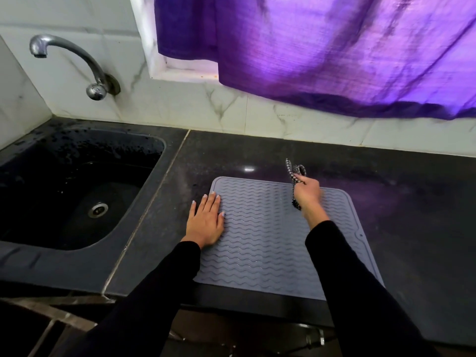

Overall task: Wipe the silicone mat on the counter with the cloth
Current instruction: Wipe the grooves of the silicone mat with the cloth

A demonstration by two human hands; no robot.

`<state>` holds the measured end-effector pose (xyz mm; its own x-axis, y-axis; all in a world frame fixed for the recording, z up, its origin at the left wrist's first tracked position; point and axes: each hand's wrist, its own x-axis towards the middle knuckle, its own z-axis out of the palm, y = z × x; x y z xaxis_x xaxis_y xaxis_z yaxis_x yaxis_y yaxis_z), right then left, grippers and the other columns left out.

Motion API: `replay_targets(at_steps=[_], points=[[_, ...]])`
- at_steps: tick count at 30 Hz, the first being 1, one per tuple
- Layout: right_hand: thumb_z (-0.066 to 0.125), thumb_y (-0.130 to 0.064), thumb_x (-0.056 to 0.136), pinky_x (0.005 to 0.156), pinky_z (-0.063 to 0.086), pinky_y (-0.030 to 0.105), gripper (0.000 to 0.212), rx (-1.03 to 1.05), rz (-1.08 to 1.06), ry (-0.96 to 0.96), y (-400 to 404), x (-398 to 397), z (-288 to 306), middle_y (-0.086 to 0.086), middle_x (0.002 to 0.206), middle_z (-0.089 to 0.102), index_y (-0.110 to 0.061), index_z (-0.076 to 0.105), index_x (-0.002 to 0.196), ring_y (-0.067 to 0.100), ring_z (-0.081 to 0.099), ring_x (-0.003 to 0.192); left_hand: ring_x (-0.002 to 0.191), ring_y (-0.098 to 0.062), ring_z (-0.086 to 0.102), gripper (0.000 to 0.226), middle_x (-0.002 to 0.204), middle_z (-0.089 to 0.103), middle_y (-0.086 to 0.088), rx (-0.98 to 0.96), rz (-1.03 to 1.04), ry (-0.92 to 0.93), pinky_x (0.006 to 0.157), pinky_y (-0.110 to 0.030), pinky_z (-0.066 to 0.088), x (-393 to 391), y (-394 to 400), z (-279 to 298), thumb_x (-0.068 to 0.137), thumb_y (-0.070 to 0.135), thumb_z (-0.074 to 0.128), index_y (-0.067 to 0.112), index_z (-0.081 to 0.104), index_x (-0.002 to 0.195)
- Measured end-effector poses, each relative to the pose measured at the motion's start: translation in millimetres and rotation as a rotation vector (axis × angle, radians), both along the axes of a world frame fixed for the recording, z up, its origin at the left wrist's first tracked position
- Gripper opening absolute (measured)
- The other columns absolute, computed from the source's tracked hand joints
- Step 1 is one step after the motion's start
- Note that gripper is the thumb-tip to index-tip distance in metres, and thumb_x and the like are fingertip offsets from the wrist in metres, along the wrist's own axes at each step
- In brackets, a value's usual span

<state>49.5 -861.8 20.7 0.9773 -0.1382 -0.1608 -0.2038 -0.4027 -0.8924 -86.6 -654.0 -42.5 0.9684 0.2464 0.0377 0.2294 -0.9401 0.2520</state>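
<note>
The fingers (212, 204) of the left hand (205, 224) lie straight and close together, flat on the near-left part of the silicone mat (270, 240), with the thumb spread out over the mat's left edge. The right hand (307, 195) is curled round a bunched cloth (293, 176) with a small black-and-white check; part of the cloth sticks up above the fist and part hangs below it. Whether the hanging end touches the mat cannot be told. This hand is somewhat blurred and sits over the mat's far right area. Both arms wear black sleeves (353, 279) that cross the mat's near edge and hide parts of it.

The mat is grey, roughly square with rounded corners, ridged all over in wavy lines inside a raised border. It lies flat on the dark, speckled, glossy table (412, 215), its near edge at the table's front edge.

To the left, a black sink (144, 161) is set into the table, its bowl wet and beaded with drops, a round metal drain (98, 210) at the bottom. A curved chrome tap (69, 57) comes out of the white marble-veined wall tiles (180, 106) above it. A purple curtain (322, 47), thin and creased, hangs over the back wall behind the mat.
</note>
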Motion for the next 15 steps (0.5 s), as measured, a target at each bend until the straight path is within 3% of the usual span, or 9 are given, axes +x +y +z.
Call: replay_targets(at_steps=[4,6,8,12,14,15], points=[[0.046,0.006,0.081,0.110,0.030,0.031,0.054,-0.453,0.404,-0.269,23,-26,-12,0.008,0.139,0.050,-0.019,0.056,0.129,0.029,0.043,0.130,0.137,-0.023,0.031,0.081,0.144,0.042,-0.005,0.058,-0.017,-0.120,0.115,-0.041,-0.002,14,11,8,0.079,0.046,-0.002,0.011,0.041,0.138],[0.047,0.005,0.082,0.117,0.019,0.037,0.060,-0.759,0.584,-0.352,27,-34,-34,0.005,0.148,0.038,-0.022,0.048,0.135,0.028,0.031,0.138,0.140,-0.022,0.026,0.078,0.148,0.037,-0.005,0.118,-0.078,-0.100,0.114,-0.041,-0.008,20,22,8,0.079,0.041,-0.001,0.010,0.036,0.141],[0.048,0.003,0.084,0.119,0.010,0.038,0.061,-0.905,0.639,-0.439,23,-34,-43,0.000,0.153,0.029,-0.021,0.041,0.139,0.025,0.019,0.143,0.142,-0.020,0.020,0.079,0.152,0.029,-0.001,0.155,-0.120,-0.063,0.112,-0.043,-0.012,24,34,5,0.077,0.039,-0.002,0.012,0.031,0.143],[0.049,0.004,0.084,0.119,0.003,0.036,0.066,-0.985,0.706,-0.448,12,-30,-41,-0.004,0.156,0.021,-0.024,0.035,0.142,0.022,0.012,0.145,0.143,-0.014,0.017,0.079,0.154,0.022,0.006,0.077,-0.114,-0.052,0.114,-0.046,-0.008,23,42,-3,0.076,0.042,-0.002,0.018,0.027,0.146],[0.045,0.007,0.082,0.119,0.007,0.035,0.065,-0.883,0.730,-0.378,11,-24,-37,-0.002,0.154,0.027,-0.024,0.042,0.139,0.022,0.018,0.144,0.143,-0.012,0.014,0.078,0.155,0.017,0.008,0.015,-0.102,-0.055,0.115,-0.044,-0.003,23,42,-7,0.077,0.044,-0.003,0.022,0.024,0.146],[0.044,0.009,0.081,0.119,0.013,0.035,0.062,-0.731,0.709,-0.294,11,-21,-31,0.000,0.151,0.034,-0.021,0.049,0.135,0.022,0.026,0.141,0.143,-0.012,0.013,0.078,0.155,0.017,0.009,-0.002,-0.102,-0.059,0.115,-0.044,-0.002,23,43,-8,0.077,0.044,-0.003,0.022,0.023,0.146]])
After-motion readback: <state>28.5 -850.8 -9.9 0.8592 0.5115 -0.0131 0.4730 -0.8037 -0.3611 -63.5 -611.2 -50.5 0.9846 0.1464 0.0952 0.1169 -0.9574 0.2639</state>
